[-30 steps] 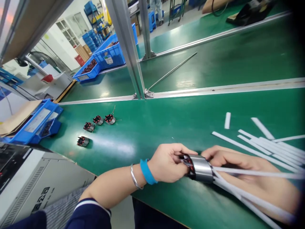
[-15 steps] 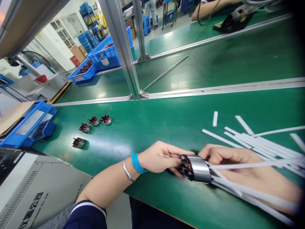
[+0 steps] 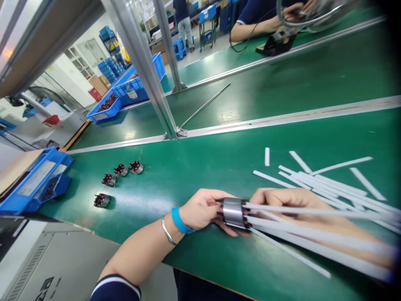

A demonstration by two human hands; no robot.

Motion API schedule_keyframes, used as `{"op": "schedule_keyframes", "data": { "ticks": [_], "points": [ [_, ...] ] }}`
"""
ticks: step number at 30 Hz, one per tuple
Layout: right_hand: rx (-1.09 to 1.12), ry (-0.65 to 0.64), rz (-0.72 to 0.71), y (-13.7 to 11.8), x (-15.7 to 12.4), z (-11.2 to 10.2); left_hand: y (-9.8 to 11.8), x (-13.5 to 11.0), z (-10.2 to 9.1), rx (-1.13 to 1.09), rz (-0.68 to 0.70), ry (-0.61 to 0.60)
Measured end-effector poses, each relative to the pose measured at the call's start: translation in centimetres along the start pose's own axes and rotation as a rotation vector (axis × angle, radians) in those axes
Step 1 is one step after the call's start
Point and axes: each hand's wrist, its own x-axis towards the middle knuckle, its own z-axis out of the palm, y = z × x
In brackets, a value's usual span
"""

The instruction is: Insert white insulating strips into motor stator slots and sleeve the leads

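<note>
**Two hands at a stator on the green bench**

The left hand (image 3: 200,207) closes its fingers round the near end of a stator (image 3: 233,212), a short metal cylinder with dark and copper windings at both ends, held low over the front of the bench. The right hand (image 3: 282,198) lies at the stator's other end, stretched out beneath the long white strips (image 3: 313,234) that stick out of the core and fan away to the right. The strips cover its fingers, so whether it grips anything cannot be told. The left wrist carries a blue band (image 3: 180,220) and a silver bangle (image 3: 167,232).

The bench top (image 3: 194,167) is a glossy green mat, split by metal rails into long lanes. Behind the right hand lies a loose pile of white strips (image 3: 328,184), and one short piece lies apart from it. To the left, well apart from the hands, stand four small wound stators (image 3: 120,170), three in a row and one nearer the edge. A blue bin (image 3: 34,179) sits at the far left, and a grey machine housing (image 3: 46,259) stands below the bench edge.

An aluminium post (image 3: 140,67) rises from the rail. In the next lane lie a thin metal rod (image 3: 203,104) and blue crates (image 3: 138,83) of dark parts. Across the benches a co-worker's arm (image 3: 250,27) rests near a black device. Beyond are blue stools, stacked crates and a standing person.
</note>
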Motion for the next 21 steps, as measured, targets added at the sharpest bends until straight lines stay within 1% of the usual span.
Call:
{"op": "schedule_keyframes", "data": {
  "ticks": [2,3,5,7,9,10,12,14,15,16,17,19,21],
  "points": [
    [-0.051,0.062,-0.068,0.1,-0.1,-0.4,0.3,-0.2,0.1,-0.055,0.018,0.019],
    [-0.114,0.095,-0.137,0.3,-0.2,-0.5,0.5,-0.2,0.1,-0.071,0.020,0.030],
    [-0.287,0.161,-0.340,0.8,-0.4,-0.3,0.8,-0.3,0.3,-0.075,0.021,0.057],
    [-0.446,0.197,-0.553,1.3,-0.3,0.7,0.9,-0.1,0.7,-0.050,0.024,0.087],
    [-0.524,0.223,-0.690,1.5,0.0,1.9,0.7,0.2,1.0,0.002,0.072,0.121],
    [-0.534,0.215,-0.720,1.5,0.2,2.5,0.5,0.3,1.1,0.040,0.107,0.134],
    [-0.521,0.201,-0.727,1.3,0.4,3.2,0.2,0.3,1.2,0.155,0.167,0.145],
    [-0.483,0.247,-0.734,0.8,0.5,3.0,0.1,-0.1,1.0,0.292,0.152,0.134],
    [-0.471,0.306,-0.752,0.4,0.5,2.4,0.1,-0.3,0.8,0.350,0.125,0.135],
    [-0.483,0.392,-0.765,0.0,0.5,1.5,0.2,-0.5,0.5,0.389,0.061,0.133],
    [-0.518,0.503,-0.758,-0.6,0.4,0.3,0.4,-0.7,0.2,0.421,0.054,0.168],
    [-0.631,0.773,-0.682,-2.0,0.0,-3.4,0.6,-0.7,-0.5,0.465,0.101,0.244],
    [-0.727,1.033,-0.563,-3.6,-1.0,-8.2,0.7,-0.4,-0.9,0.479,0.110,0.275]
  ]
}}
